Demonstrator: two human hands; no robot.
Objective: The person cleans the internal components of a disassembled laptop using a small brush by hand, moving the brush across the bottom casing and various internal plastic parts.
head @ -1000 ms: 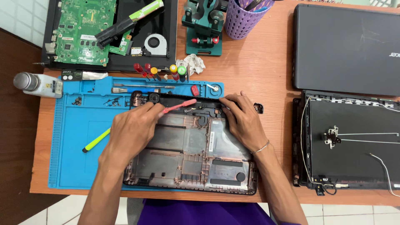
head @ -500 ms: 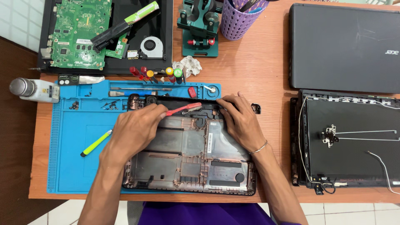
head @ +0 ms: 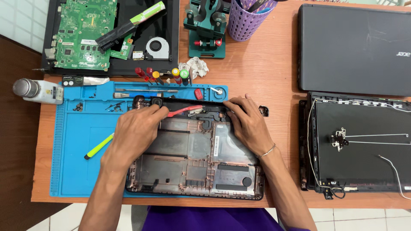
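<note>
My left fingers point(head: 150, 112) are curled shut around the near end of a red pry tool point(head: 185, 111), and the tool slants up to the right across the far edge of the laptop shell point(head: 195, 160). My left hand point(head: 136, 132) lies over the shell's far-left corner, knuckles up. My right hand point(head: 248, 122) presses flat-ish on the shell's far-right corner; its fingers are bent and bear down on the rim, holding nothing that I can see (a thin bracelet point(head: 269, 150) sits at the wrist).

The shell is an emptied dark base, open side up, lying on a blue mat point(head: 77, 145) that covers the left half of the wooden table point(head: 265, 72). Its near edge reaches the mat's near edge.

On the mat, left of my left hand, lies a yellow-green tool point(head: 99, 146), apart from the shell. Along the mat's far strip I see small screws point(head: 78, 106) and a metal tool point(head: 145, 90). Just beyond stand several screwdrivers point(head: 160, 76) with coloured caps, beside a crumpled tissue point(head: 195, 66).

Far left, a grey-capped bottle point(head: 37, 90) lies on its side. Beyond it is a tray with a green board point(head: 83, 34) and a fan point(head: 157, 46). A green holder point(head: 207, 25) and a purple basket point(head: 246, 19) stand at the far edge. To my right are a closed laptop point(head: 353, 47) and, nearer, a lid panel point(head: 361, 147) with loose cables.
</note>
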